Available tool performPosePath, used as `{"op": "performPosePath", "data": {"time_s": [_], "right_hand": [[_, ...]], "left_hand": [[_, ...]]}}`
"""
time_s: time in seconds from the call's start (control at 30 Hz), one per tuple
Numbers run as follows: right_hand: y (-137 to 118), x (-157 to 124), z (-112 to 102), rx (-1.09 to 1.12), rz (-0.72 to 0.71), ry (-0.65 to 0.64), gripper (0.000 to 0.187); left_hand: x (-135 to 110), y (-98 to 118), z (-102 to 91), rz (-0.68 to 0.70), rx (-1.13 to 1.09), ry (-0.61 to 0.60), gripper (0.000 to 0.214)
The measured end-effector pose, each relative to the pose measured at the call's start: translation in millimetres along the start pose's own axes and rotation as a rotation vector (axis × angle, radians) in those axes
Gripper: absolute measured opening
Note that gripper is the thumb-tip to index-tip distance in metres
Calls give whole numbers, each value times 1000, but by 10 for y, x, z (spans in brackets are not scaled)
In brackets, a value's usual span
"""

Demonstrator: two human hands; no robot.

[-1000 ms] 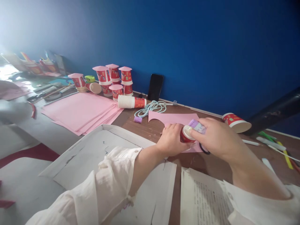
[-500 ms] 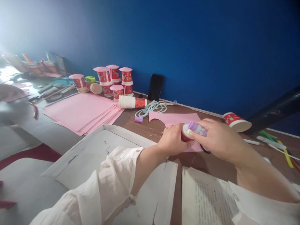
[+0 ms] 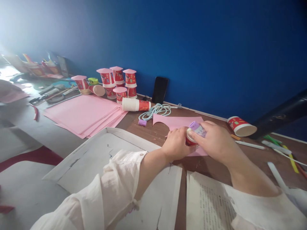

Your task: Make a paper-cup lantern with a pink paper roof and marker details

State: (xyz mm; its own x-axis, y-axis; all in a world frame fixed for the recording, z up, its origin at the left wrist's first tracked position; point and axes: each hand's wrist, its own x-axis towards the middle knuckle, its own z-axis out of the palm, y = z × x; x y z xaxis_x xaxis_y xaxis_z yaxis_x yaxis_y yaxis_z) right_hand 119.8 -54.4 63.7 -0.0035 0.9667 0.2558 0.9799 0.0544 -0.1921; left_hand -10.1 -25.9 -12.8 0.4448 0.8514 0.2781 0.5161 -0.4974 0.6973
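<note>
Fingers of my left hand [image 3: 175,144] are wrapped round a red paper cup [image 3: 190,140], its pale base facing up. A purple glue stick [image 3: 197,128] lies in the grip of my right hand [image 3: 218,142], its end at the cup's base rim; the fingers hide part of the contact. Under both hands is a cut sheet of pink paper [image 3: 178,120] with a curved notch. The loose purple cap [image 3: 142,122] rests on the table to the left.
Several red cups with pink paper tops [image 3: 130,76] stand by the wall, near a stack of cups [image 3: 134,104], a coiled cord [image 3: 157,111] and a phone [image 3: 160,90]. Pink sheets [image 3: 81,113] lie left, printed pages [image 3: 206,198] in front, another cup [image 3: 242,126] right.
My right hand and the glue stick have shifted slightly left over the cup's base. My left hand keeps its hold on the cup in about the same place.
</note>
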Motion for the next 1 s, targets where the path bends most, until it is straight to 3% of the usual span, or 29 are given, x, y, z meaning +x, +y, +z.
{"op": "performPosePath", "data": {"time_s": [0.17,0.33,0.4,0.67,0.83,1.0], "right_hand": [[14,-46,-219,61,-31,-172,32],[114,-46,-438,53,184,27,37],[135,-36,-432,57,195,54,37],[147,-10,-128,-45,-22,-74,27],[180,-43,-180,-94,-6,-121,26],[138,-78,-254,11,29,-231,30]], "left_hand": [[-7,0,11,14,11,8,50],[-7,14,14,-6,-6,20,54],[-6,20,11,-7,-8,24,53],[-10,30,-3,-10,23,9,50],[-7,19,15,1,17,15,51],[-10,15,13,-6,15,8,53]]}}
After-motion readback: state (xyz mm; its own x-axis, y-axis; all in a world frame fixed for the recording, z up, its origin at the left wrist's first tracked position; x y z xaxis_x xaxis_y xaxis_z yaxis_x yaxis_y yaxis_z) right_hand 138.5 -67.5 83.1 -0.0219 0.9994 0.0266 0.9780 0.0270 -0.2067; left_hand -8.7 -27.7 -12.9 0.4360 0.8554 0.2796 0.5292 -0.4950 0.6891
